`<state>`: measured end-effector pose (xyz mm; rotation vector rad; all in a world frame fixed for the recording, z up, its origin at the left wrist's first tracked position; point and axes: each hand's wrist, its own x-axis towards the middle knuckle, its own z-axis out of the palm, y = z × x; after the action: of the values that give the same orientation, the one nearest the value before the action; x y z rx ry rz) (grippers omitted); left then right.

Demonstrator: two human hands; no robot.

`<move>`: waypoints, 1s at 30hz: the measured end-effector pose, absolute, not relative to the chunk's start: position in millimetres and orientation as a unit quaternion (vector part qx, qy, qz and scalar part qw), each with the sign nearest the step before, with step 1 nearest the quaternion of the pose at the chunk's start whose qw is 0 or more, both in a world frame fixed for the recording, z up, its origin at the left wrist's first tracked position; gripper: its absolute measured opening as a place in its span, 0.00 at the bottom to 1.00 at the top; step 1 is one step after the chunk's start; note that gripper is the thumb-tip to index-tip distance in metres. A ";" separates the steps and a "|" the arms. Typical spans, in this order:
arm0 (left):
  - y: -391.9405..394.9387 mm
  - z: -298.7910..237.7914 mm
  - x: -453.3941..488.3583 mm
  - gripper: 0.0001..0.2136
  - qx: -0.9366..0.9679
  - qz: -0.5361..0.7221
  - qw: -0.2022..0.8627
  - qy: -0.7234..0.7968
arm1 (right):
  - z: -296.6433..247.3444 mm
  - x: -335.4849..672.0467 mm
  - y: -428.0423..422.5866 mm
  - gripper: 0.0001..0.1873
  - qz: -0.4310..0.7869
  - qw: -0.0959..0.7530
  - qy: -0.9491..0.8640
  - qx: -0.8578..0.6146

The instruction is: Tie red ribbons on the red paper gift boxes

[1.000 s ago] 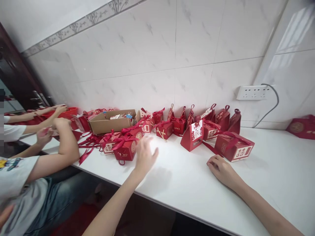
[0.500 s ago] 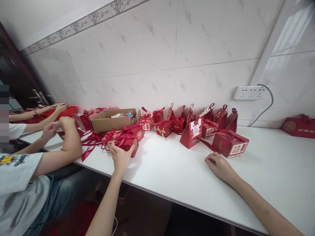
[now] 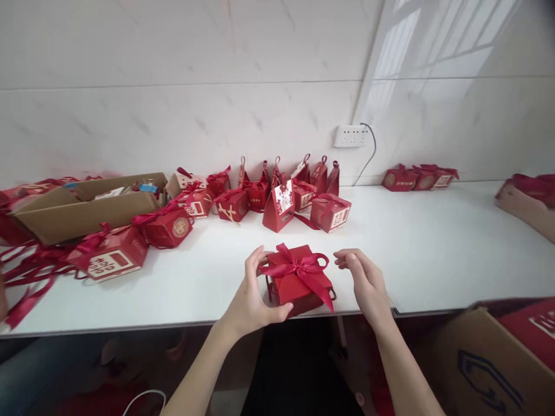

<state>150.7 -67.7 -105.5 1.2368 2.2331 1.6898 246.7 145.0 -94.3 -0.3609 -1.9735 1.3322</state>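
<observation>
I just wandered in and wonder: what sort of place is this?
Likely a home workroom for gift boxes: tiled wall, white counter, a carton, a red ribbon box in the left hand, more behind.

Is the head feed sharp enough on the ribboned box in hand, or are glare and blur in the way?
Head view: the ribboned red box between the left hand and right hand is sharp and evenly lit; window glare sits only on the wall tile; the left-edge ribbons are smeared; the counter edge bows.

Deep red gift box (image 3: pixel 288 289) with glossy red bow (image 3: pixel 299 266); white counter (image 3: pixel 433 248); brown cardboard tray (image 3: pixel 78 215); grey-veined white wall tiles (image 3: pixel 173 115).
</observation>
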 end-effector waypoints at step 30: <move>-58.7 -93.5 115.4 0.11 0.059 0.816 0.030 0.574 | -98.3 278.0 166.3 0.25 0.817 0.323 -0.451 -0.155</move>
<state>115.4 -58.7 -93.5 0.1830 1.7701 2.5162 278.0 166.3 -98.3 -0.4062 -1.1838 2.1448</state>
